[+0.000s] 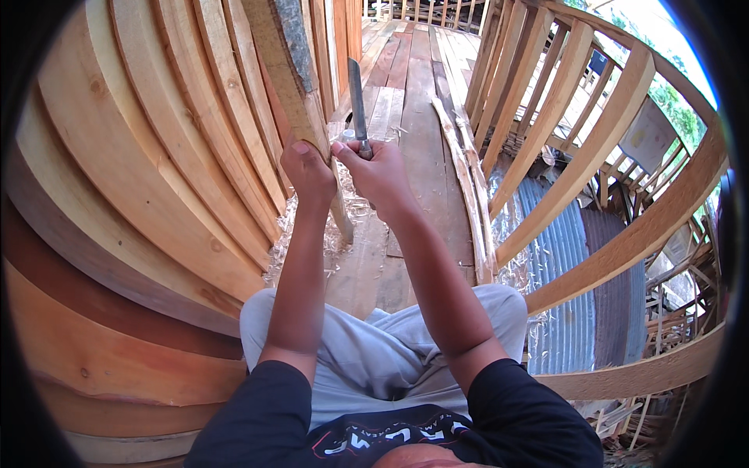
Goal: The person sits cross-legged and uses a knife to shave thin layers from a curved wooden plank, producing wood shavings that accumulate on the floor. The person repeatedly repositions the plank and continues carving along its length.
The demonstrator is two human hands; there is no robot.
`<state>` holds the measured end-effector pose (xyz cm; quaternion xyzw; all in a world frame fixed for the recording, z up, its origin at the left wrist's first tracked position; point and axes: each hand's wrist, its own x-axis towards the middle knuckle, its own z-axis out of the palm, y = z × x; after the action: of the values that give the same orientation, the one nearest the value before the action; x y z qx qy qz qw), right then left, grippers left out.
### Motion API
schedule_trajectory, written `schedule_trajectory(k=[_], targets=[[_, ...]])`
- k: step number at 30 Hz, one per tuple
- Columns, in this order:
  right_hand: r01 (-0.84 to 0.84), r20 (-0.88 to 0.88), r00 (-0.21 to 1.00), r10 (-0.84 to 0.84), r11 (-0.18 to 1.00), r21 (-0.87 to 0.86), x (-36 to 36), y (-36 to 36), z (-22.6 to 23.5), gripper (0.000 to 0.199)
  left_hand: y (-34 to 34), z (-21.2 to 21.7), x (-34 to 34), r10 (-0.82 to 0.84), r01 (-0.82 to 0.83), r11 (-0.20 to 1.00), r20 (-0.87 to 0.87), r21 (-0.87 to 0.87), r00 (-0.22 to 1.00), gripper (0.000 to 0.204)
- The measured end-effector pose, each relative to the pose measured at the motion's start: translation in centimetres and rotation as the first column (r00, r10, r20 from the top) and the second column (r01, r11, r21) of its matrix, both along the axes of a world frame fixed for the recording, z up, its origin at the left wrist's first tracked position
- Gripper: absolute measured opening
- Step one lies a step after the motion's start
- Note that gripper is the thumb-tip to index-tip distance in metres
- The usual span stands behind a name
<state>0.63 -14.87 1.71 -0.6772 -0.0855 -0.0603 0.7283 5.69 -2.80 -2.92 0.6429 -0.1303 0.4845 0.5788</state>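
My left hand (306, 170) grips a long wooden plank (282, 54) that stands tilted, its lower end resting on the floor boards among shavings. My right hand (380, 170) is closed on the handle of a long metal blade (356, 97), which points up and away just right of the plank. Both hands are held close together in front of me, above my knees in grey shorts (367, 351).
Curved wooden boards (140, 179) of a hull wall rise on my left. Floor planks (406, 93) run ahead. On the right stand slanted wooden ribs (593, 148) with corrugated metal sheets (569, 249) below them. Wood shavings (300, 234) lie by the plank's foot.
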Motion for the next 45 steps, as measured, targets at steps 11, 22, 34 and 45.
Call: schedule_trajectory(k=[11,22,34,45], targets=[[-0.287,-0.171,0.908,0.382,0.866,0.409,-0.1,-2.2,0.4,0.019,-1.4,1.0,-0.7,-0.071,0.066,0.997,0.119,0.041,0.990,0.081],[-0.412,0.179,0.905,0.386,0.691,0.594,-0.2,-6.7,4.5,0.010,0.7,0.5,-0.7,-0.149,0.151,0.988,-0.081,0.013,0.985,0.090],[0.303,-0.113,0.943,-0.313,0.948,-0.094,6.5,-7.3,-3.9,0.028,1.9,0.7,-0.8,-0.190,0.186,0.980,-0.045,-0.070,0.981,0.085],[0.085,-0.275,0.939,-0.204,0.916,-0.391,2.0,-11.6,-12.5,0.027,2.3,1.6,-1.6,-0.387,0.386,0.918,0.004,-0.091,0.922,0.083]])
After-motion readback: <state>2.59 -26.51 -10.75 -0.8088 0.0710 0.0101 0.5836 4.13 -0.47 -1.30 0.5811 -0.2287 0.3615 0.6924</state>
